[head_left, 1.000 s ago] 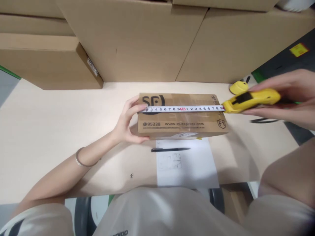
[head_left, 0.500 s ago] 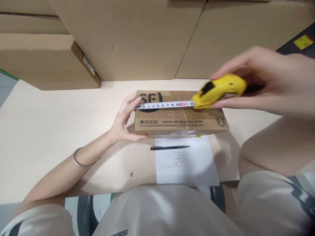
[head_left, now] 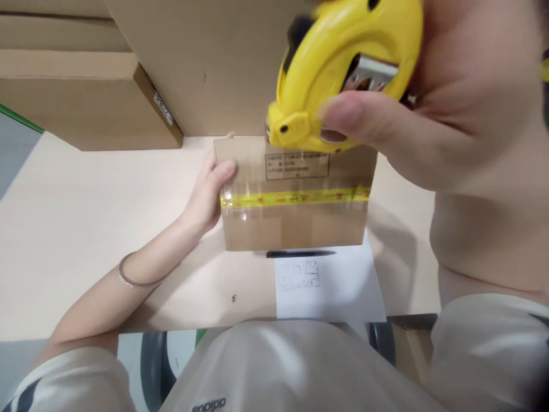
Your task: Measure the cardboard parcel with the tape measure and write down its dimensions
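Note:
A brown cardboard box (head_left: 295, 223) with a band of yellow printed tape is tipped so that its taped face turns toward me. My left hand (head_left: 210, 189) grips its left edge, thumb on the near face and fingers behind. Close to the camera, my right hand (head_left: 398, 126) is wrapped round a yellow tape measure (head_left: 343, 68), its thumb on the side of the case. The tape measure covers part of the box's upper edge, and no drawn-out blade shows.
A sheet of white paper (head_left: 343, 292) with pencil-like sketches lies in front of the box, a black pen (head_left: 300, 254) across its top. A flat carton (head_left: 86, 103) stands at the back left, beside large cardboard panels (head_left: 223, 68). The pale table (head_left: 64, 229) ends at my body.
My left hand has tilted the box from its printed face to its taped face. My right hand has raised the tape measure toward the camera, and the blade that lay along the box no longer shows.

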A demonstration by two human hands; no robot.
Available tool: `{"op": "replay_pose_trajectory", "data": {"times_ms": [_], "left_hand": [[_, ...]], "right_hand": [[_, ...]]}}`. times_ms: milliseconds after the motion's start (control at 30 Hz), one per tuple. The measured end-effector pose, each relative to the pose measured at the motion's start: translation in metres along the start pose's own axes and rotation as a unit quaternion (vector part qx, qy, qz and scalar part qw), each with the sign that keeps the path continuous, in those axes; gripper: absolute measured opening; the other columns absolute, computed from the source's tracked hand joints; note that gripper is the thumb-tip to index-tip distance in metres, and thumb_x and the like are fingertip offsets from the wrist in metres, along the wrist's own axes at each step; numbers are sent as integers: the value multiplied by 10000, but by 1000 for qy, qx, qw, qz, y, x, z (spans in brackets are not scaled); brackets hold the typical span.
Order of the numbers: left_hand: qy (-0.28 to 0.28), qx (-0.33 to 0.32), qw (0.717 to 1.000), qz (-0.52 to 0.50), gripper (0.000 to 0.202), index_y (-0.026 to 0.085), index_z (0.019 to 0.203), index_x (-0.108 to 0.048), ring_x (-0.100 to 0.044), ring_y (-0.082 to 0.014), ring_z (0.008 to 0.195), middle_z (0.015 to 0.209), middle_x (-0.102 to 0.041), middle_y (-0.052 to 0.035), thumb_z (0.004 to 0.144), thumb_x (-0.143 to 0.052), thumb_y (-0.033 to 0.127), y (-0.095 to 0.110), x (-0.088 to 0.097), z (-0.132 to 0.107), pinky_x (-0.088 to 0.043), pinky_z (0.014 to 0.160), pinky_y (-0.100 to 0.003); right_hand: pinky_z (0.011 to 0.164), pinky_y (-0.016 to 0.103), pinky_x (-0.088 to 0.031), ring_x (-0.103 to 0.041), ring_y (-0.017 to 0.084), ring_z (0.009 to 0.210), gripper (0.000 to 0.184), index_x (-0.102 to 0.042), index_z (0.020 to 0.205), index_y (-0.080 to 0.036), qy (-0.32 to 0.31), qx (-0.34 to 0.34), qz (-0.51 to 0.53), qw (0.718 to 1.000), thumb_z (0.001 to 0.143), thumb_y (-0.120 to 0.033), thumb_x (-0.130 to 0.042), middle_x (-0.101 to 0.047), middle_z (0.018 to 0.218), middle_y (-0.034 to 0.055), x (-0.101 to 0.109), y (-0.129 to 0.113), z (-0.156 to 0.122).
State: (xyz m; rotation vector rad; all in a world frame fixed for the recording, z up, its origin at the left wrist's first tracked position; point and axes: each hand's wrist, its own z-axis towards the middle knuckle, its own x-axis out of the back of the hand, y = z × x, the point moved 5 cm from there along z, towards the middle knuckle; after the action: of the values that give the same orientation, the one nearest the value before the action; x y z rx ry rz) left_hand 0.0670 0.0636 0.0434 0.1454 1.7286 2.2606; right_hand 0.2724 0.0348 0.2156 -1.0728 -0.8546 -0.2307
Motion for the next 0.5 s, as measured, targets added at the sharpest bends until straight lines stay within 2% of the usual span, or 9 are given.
{"op": "replay_pose_trajectory", "data": {"times_ms": [33, 100, 167, 233, 300, 367, 433, 500], "left_hand": [[2, 52, 998, -30, 457, 225, 1246, -594, -677, -293, 1184, 1245, -713, -31, 935, -544, 556, -2, -3, 1, -626, 947, -451], [9, 123, 990, -66, 389, 194, 1156, -636, -719, -279, 1089, 1146, -753, -52, 962, -496, 501, -6, -8, 0, -645, 882, -434], [15, 156, 985, -77, 376, 186, 1128, -651, -735, -279, 1042, 1079, -772, -58, 964, -507, 492, -9, -12, -2, -650, 858, -426], [16, 170, 982, -78, 396, 177, 1102, -659, -736, -297, 1050, 1031, -781, -67, 949, -540, 523, -13, -14, -3, -641, 885, -430], [29, 176, 981, -82, 420, 175, 1098, -662, -725, -315, 1096, 1012, -786, -72, 932, -575, 550, -17, -15, -4, -613, 959, -435], [39, 174, 980, -89, 411, 190, 1134, -650, -704, -319, 1161, 1030, -789, -65, 922, -608, 540, -19, -16, -4, -575, 1034, -438], [40, 171, 979, -104, 408, 211, 1185, -625, -678, -323, 1216, 1074, -785, -58, 924, -613, 524, -19, -18, -3, -546, 1080, -453], [31, 166, 979, -118, 421, 218, 1213, -603, -659, -334, 1248, 1117, -776, -66, 930, -596, 530, -20, -21, -1, -532, 1097, -471]], "right_hand": [[1073, 190, -421, -489, 127, 1339, 551, -433, 1459, -353, -3, 36, -8, 999, 965, -576, -532, -420, 1510, -98, -2, 3, -1], [916, 220, -496, -609, 127, 1073, 475, -516, 1359, -212, -23, 114, -34, 993, 1004, -526, -484, -574, 1325, 18, -16, 13, -2], [808, 257, -496, -620, 136, 893, 458, -520, 1312, -175, -91, 95, -36, 991, 1008, -514, -472, -648, 1137, 44, -41, 36, 1], [823, 306, -483, -621, 172, 890, 444, -530, 1265, -169, -113, 74, -69, 989, 1008, -521, -450, -665, 1059, 52, -60, 58, 6], [923, 388, -455, -607, 226, 1012, 437, -570, 1198, -164, -91, 82, -138, 983, 1022, -526, -401, -654, 1110, 82, -71, 73, 11], [989, 448, -411, -567, 271, 1136, 454, -609, 1152, -161, -45, 100, -202, 973, 1030, -527, -369, -616, 1223, 120, -71, 77, 13], [1014, 458, -381, -529, 294, 1229, 461, -620, 1176, -172, 11, 102, -256, 961, 1021, -540, -391, -561, 1346, 144, -63, 70, 7], [953, 412, -397, -565, 272, 1171, 437, -624, 1173, -180, 85, 107, -283, 949, 1006, -535, -432, -602, 1290, 139, -51, 53, -10]]}}
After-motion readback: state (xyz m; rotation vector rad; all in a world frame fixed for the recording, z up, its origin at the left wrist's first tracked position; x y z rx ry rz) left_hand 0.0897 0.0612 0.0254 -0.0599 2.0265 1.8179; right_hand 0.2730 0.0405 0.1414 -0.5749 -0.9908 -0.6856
